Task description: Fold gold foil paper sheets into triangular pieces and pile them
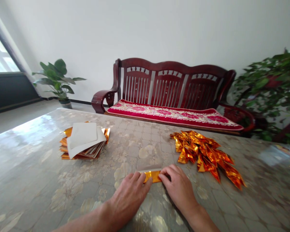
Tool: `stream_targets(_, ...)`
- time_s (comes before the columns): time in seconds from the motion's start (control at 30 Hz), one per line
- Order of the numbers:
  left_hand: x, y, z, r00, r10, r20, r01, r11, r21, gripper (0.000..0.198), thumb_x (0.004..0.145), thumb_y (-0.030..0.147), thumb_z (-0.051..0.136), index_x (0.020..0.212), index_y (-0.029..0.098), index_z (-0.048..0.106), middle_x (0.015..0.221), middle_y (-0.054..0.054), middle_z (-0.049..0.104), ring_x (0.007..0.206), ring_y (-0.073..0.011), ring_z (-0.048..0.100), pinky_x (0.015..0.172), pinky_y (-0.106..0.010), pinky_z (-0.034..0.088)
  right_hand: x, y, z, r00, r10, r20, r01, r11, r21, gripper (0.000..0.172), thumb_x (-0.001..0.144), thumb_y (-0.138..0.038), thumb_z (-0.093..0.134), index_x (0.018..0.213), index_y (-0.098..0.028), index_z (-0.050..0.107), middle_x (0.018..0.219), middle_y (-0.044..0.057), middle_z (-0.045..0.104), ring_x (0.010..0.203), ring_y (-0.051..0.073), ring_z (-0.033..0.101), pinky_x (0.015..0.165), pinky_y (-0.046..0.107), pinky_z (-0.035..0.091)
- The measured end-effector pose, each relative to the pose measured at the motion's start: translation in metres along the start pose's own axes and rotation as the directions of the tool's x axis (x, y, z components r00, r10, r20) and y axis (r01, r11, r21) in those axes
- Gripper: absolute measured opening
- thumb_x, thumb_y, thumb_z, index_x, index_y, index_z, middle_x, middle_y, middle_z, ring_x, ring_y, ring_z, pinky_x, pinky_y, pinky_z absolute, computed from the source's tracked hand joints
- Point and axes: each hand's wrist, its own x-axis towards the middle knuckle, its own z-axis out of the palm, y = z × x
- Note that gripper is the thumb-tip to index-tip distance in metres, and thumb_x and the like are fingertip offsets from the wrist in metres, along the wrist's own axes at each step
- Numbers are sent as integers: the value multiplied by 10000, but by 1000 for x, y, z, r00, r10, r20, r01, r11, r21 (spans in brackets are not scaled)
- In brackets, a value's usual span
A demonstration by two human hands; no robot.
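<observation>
On the grey-beige floral-patterned table (38,180), we see at right a heap of creased, pointed orange-gold foil pieces (203,153), apparently done; at left, a stack of flat white-backed gold sheets (85,141), seemingly left to fold. Nearer us, our left hand (131,190) covers, gripping or merely pressing, we cannot tell, and our right hand (177,183) pinches a part-folded, narrow gold foil strip (156,176).

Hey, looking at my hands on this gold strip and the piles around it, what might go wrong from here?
The left hand and right hand both touch the gold strip, so uneven pressure might crease it crooked. The stack of sheets sits unevenly, so a bump could slide its top sheets off. The shiny foil pile lies just beyond the right hand, so a careless sweep might scatter it.
</observation>
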Motion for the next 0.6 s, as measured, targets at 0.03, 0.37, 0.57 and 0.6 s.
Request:
stream_targets(0.03, -1, 1, 0, 1000, 0, -3, 0, 1000, 6, 402, 908, 116, 492, 1300, 199, 462, 1077, -71, 585, 962, -254, 549, 808, -395, 508, 0, 0, 0, 1000, -4, 0, 4, 1000, -6, 103, 865, -235, 636, 763, -244, 632, 825, 0, 637, 850, 200, 590, 755, 304, 402)
stream_targets(0.37, -2, 11, 3, 999, 2, -46, 1, 998, 65, 350, 910, 119, 458, 1252, 144, 524, 1105, -109, 583, 999, -253, 535, 828, -377, 473, -1, -16, -3, 1000, 0, 26, 5, 979, -205, 146, 865, -356, 655, 815, -238, 584, 846, 19, 613, 841, 233, 555, 726, 338, 368)
stream_targets(0.57, -2, 11, 7, 997, -10, -71, 14, 999, 52, 313, 934, 141, 461, 1238, 136, 533, 1076, -113, 602, 992, -244, 546, 851, -383, 464, -4, -27, -1, 1000, 2, 0, -2, 958, -287, 206, 827, -397, 688, 847, -236, 561, 857, 29, 594, 851, 251, 531, 726, 359, 344)
stream_targets(0.6, -3, 11, 7, 997, -7, -75, 11, 999, 49, 299, 939, 143, 459, 1226, 136, 542, 1084, -115, 606, 996, -245, 551, 856, -385, 464, -4, -26, -1, 1000, -2, 0, 2, 958, -285, 180, 834, -369, 680, 852, -237, 559, 861, 29, 594, 855, 249, 530, 730, 360, 342)
